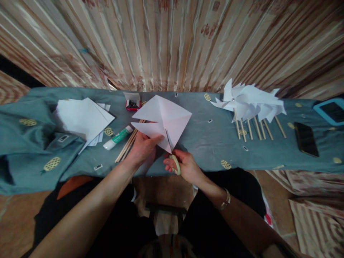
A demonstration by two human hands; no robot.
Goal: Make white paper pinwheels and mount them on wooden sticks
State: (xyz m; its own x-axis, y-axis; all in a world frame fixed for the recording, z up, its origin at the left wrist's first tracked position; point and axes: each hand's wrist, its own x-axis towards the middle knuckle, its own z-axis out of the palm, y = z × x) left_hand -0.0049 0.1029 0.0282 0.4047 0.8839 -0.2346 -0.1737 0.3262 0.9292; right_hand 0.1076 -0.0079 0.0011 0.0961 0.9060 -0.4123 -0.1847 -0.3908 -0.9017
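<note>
At two o'clock lay assembled pinwheels (251, 102), at ten uncut sheets (80, 120); our left fingers (158, 140) pinched a once-slit paper square (176, 116), our right fingers (168, 163) scissors (176, 166) inside another slit.

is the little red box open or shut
Open: the red box's pale flap is up at the back, and small dark pieces show inside.

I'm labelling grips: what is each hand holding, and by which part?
The left hand holds the white paper by its near-left edge; the right hand holds the scissors by the pale handle.
</note>
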